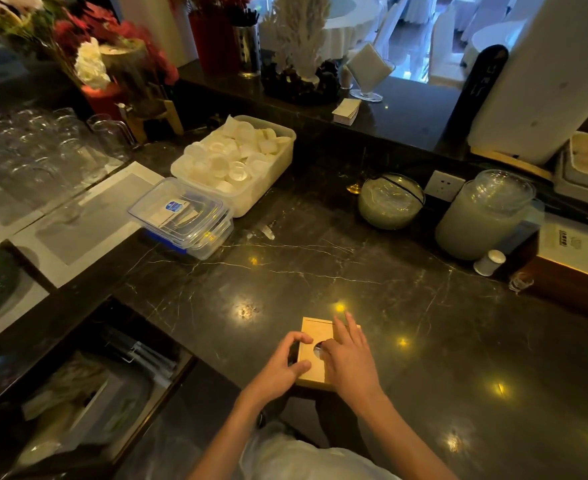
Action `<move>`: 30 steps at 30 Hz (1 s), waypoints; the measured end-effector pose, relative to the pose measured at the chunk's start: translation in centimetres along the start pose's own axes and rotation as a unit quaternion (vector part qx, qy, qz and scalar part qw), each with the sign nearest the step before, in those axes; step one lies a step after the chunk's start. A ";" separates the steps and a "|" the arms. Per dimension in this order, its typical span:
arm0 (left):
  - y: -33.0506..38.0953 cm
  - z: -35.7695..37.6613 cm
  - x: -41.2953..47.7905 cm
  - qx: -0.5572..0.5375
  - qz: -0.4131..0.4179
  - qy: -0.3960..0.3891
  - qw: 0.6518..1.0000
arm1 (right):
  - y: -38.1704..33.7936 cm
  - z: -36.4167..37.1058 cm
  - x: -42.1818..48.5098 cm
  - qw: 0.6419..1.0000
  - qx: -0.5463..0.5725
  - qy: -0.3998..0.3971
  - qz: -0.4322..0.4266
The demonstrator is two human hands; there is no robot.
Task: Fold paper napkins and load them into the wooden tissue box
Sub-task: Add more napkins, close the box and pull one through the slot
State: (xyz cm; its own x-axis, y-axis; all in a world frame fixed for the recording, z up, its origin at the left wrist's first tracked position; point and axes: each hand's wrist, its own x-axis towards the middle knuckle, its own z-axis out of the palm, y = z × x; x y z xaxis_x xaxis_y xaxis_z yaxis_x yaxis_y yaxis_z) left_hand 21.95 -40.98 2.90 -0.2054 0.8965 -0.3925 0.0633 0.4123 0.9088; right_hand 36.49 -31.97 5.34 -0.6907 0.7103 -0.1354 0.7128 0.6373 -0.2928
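A small light wooden tissue box [315, 332] lies on the dark marble counter [320, 265] near its front edge, lid up, with a round hole in the lid. My left hand [280, 368] grips the box's left side, thumb and fingers curled around it. My right hand [349, 358] rests flat on the lid's right half, fingers spread, thumb at the hole. No paper napkins show near the box. A stack of white napkins [368, 69] stands in a glass holder on the raised ledge at the back.
A white tub of small plastic cups [240, 161] and clear lidded containers [185, 216] stand at the back left. A glass bowl [391, 200] and a large lidded jar [486, 213] sit at the back right. An open drawer [88, 393] lies lower left.
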 end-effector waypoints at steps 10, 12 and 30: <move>0.0 0.5 -0.5 0.025 0.011 0.007 1.000 | 1.6 -0.1 0.4 0.999 0.036 0.033 0.007; -0.1 0.7 -0.7 0.043 0.009 0.021 0.999 | 2.5 -0.1 -0.5 0.996 0.082 0.043 0.012; 3.7 2.1 2.4 0.169 0.061 0.091 0.980 | 4.0 0.5 -1.5 0.933 0.349 0.068 0.065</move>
State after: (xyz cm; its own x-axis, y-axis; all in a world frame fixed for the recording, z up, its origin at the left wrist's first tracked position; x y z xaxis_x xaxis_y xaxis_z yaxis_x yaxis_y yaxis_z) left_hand 23.78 -36.94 5.05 -0.3447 0.9113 -0.2253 0.4107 0.3622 0.8367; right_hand 40.34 -30.60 3.85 -0.5490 0.8292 -0.1052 0.5042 0.2281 -0.8329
